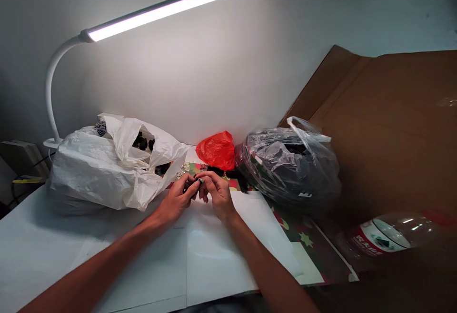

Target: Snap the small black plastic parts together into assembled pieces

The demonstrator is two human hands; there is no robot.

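Note:
My left hand (182, 192) is closed around a small black piece (195, 183), pinching it between thumb and fingers. My right hand (217, 190) meets it from the other side, its thumb and index finger closed at the same piece. Fingers cover most of the piece, so its exact kind cannot be made out. Just beyond the hands lie small silvery metal parts (183, 170) in a loose heap. To their right are black strap-like items (233, 174), close to a red plastic bag (216, 151).
A white plastic bag (96, 170) with black pieces inside stands left. A clear bag (289, 170) of dark items sits right. Above hangs a lit lamp (174, 6). White sheets (221, 246) cover the table. A cardboard sheet (392, 127) and a plastic bottle (392, 234) are far right.

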